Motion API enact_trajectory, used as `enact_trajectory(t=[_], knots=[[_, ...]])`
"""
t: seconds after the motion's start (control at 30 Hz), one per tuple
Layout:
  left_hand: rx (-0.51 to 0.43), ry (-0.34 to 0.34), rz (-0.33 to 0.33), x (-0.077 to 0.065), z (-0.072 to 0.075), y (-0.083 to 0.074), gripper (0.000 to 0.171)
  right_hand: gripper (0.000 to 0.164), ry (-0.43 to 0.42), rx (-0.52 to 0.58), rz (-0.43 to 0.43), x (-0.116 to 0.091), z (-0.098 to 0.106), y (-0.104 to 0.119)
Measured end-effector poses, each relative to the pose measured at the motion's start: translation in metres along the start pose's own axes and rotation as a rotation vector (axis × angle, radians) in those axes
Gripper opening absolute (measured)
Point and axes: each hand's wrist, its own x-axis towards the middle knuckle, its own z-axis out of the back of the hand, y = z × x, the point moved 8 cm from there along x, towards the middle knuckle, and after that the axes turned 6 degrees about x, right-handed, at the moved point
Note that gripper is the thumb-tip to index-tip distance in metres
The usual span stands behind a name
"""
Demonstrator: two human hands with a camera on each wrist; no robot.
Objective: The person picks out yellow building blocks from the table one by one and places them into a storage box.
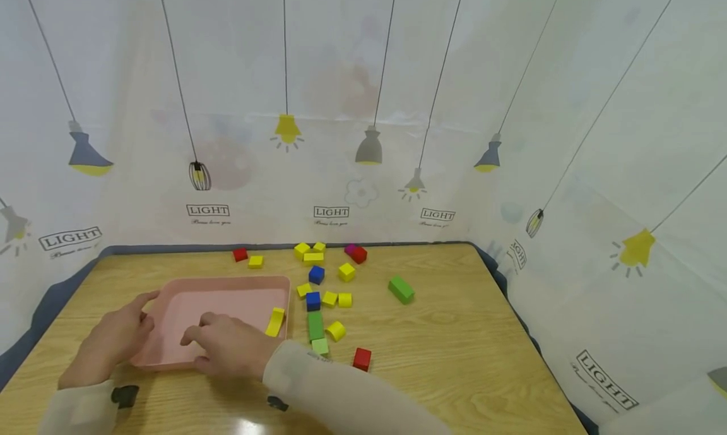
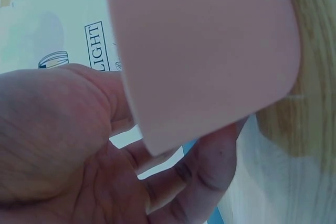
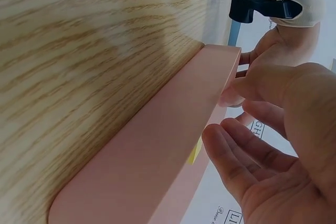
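Note:
A pink tray (image 1: 227, 283) sits on the left part of the table. At its left side my left hand (image 1: 116, 337) grips the rim; the left wrist view shows its fingers around a tray corner (image 2: 210, 51). My right hand (image 1: 235, 345) hovers over the tray's near side with fingers loosely bent. In the right wrist view the right hand (image 3: 268, 156) holds nothing, its fingertips close to the tray wall (image 3: 152, 135). Inside the tray, a curved yellow block (image 1: 275, 322) lies by the right wall. My right hand and forearm hide part of the near rim.
Right of the tray lie several yellow blocks (image 1: 346, 271), two blue cubes (image 1: 313, 301), green blocks (image 1: 315, 326) and a red cube (image 1: 361, 359). A longer green block (image 1: 401, 290) lies farther right. Another red block (image 1: 240, 254) is behind the tray. A printed cloth (image 1: 363, 170) surrounds the table.

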Motion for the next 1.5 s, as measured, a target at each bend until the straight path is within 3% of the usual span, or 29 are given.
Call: enact_trajectory(t=[0.27, 0.63, 0.93, 1.3, 1.5], knots=[[-0.005, -0.003, 0.006, 0.003, 0.001, 0.001, 0.062, 0.042, -0.032, 0.031, -0.029, -0.006, 0.005, -0.014], [-0.006, 0.0, 0.024, 0.001, 0.0, -0.001, 0.063, 0.051, -0.121, 0.008, -0.076, -0.02, 0.027, -0.046], [0.001, 0.001, 0.035, -0.003, 0.001, -0.004, 0.061, 0.066, -0.193, 0.004, -0.141, -0.042, 0.047, -0.084], [-0.003, -0.009, 0.04, 0.01, -0.013, 0.015, 0.063, 0.065, -0.276, 0.044, -0.191, -0.071, 0.073, -0.14], [-0.004, 0.004, 0.039, 0.006, -0.007, 0.006, 0.062, 0.067, -0.325, 0.017, -0.238, -0.087, 0.085, -0.177]])
